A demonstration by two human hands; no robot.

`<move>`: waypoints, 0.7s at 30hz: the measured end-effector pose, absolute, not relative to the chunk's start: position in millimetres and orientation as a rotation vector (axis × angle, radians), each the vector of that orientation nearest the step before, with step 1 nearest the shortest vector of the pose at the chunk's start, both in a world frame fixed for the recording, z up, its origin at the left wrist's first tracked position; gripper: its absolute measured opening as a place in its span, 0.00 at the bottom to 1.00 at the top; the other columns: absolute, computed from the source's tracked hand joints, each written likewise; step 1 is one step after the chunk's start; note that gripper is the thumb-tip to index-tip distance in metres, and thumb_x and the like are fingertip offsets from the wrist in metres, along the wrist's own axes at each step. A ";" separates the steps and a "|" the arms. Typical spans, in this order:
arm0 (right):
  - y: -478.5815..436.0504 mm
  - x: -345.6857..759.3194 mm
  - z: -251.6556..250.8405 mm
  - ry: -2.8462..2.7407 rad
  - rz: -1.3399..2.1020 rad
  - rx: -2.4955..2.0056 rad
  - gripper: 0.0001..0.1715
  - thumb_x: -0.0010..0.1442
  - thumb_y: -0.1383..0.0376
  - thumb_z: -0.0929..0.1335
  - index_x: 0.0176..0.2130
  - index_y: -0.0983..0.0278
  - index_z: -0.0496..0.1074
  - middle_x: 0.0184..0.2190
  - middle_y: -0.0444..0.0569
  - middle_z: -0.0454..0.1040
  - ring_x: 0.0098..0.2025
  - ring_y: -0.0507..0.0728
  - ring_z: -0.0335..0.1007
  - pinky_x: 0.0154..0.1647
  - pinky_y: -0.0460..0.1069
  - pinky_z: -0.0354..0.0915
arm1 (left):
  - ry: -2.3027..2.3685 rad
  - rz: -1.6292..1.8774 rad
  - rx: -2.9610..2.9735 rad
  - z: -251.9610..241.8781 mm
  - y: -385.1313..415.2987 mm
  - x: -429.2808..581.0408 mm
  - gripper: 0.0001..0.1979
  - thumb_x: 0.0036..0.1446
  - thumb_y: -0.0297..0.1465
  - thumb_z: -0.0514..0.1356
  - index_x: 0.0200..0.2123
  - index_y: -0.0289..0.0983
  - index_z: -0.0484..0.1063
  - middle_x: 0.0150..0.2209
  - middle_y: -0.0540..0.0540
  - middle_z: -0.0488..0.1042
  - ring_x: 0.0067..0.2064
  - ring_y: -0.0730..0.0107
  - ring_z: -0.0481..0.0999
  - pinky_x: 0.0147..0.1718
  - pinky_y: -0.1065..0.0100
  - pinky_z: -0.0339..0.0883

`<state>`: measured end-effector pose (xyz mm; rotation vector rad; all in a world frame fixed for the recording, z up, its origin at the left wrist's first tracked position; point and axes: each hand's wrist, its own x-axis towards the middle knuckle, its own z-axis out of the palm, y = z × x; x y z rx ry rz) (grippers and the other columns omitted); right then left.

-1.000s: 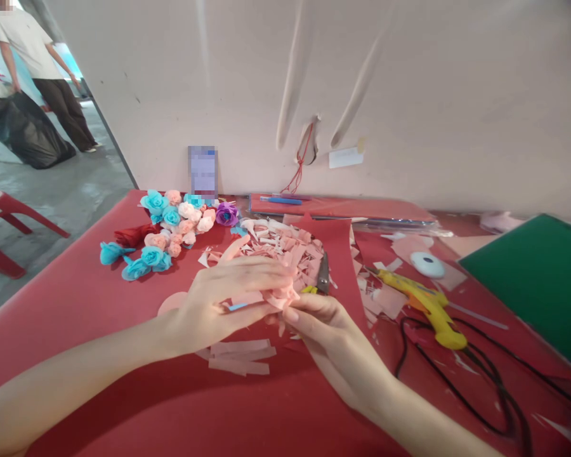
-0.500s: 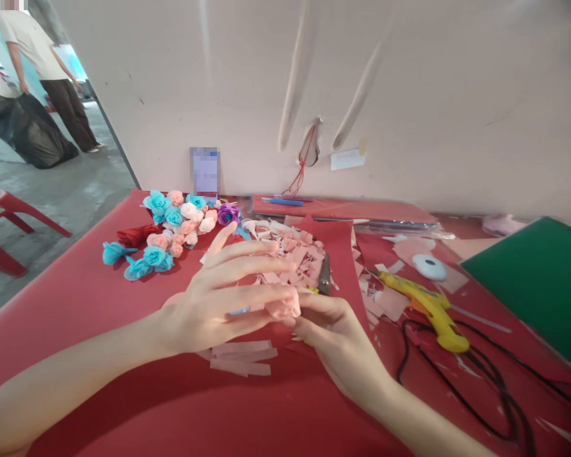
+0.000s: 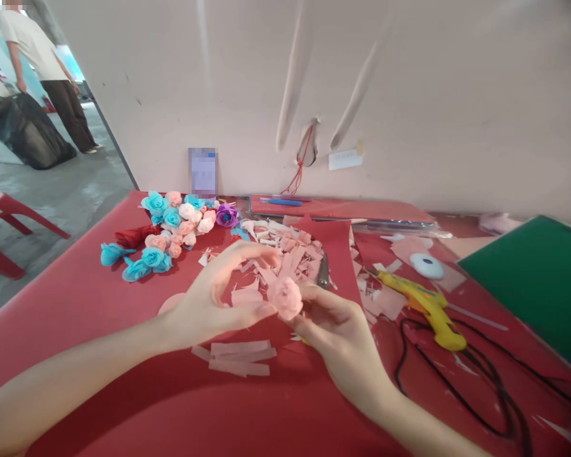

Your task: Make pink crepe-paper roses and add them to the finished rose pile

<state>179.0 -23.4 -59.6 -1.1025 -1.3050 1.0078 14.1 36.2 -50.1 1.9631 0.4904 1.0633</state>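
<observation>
A pink paper rose [image 3: 285, 298] is held over the middle of the red table, its ruffled face turned toward me. My right hand [image 3: 335, 317] pinches it from the right between thumb and fingers. From the left, my left hand [image 3: 223, 292] curves beside the rose with thumb and fingers spread apart; its thumb tip is at the petals, and I cannot tell whether it touches. Behind the hands lies a heap of pink paper scraps [image 3: 297, 247]. Several pink paper strips [image 3: 240, 357] rest on the table just below the left hand.
Finished paper flowers [image 3: 174, 217] in blue, pink, red and purple cluster at the back left, near a phone [image 3: 203, 171]. On the right are a yellow glue gun [image 3: 428, 308] with its black cord, a white round object [image 3: 427, 266] and a green board [image 3: 537, 285]. A person drags a black bag [image 3: 31, 130].
My left hand has turned and its fingers have drawn back from over the rose, so the rose now shows fully. My right hand keeps its pinch.
</observation>
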 end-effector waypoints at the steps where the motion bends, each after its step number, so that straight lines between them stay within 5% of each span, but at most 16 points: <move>1: -23.5 179.2 -58.6 -1.337 0.935 -1.109 0.06 0.47 0.71 0.68 0.28 0.61 0.74 0.25 0.43 0.74 0.27 0.51 0.66 0.28 0.44 0.64 | 0.507 1.012 1.907 -50.0 35.8 14.0 0.20 0.51 0.34 0.61 0.48 0.45 0.63 0.45 0.48 0.67 0.46 0.66 0.66 0.44 0.65 0.64; 6: -24.3 180.4 -60.1 -1.439 0.683 -1.082 0.12 0.45 0.76 0.67 0.29 0.60 0.72 0.29 0.43 0.74 0.31 0.52 0.68 0.33 0.47 0.65 | 0.545 0.804 1.950 -45.2 32.6 14.7 0.22 0.44 0.29 0.64 0.44 0.44 0.64 0.41 0.49 0.67 0.42 0.67 0.66 0.41 0.66 0.62; 15: -26.3 178.5 -63.0 -1.566 0.499 -1.095 0.16 0.42 0.78 0.64 0.28 0.60 0.71 0.26 0.43 0.73 0.30 0.53 0.67 0.30 0.48 0.64 | 0.519 0.721 1.893 -40.8 28.0 18.7 0.10 0.43 0.27 0.63 0.30 0.39 0.64 0.30 0.52 0.64 0.32 0.72 0.65 0.33 0.69 0.60; 21: -22.4 181.7 -62.8 -1.560 0.582 -1.109 0.16 0.42 0.78 0.63 0.27 0.60 0.71 0.28 0.44 0.74 0.32 0.55 0.68 0.33 0.49 0.64 | 0.543 0.601 1.854 -40.4 33.9 15.6 0.10 0.43 0.31 0.63 0.31 0.40 0.66 0.30 0.52 0.66 0.34 0.70 0.66 0.34 0.68 0.60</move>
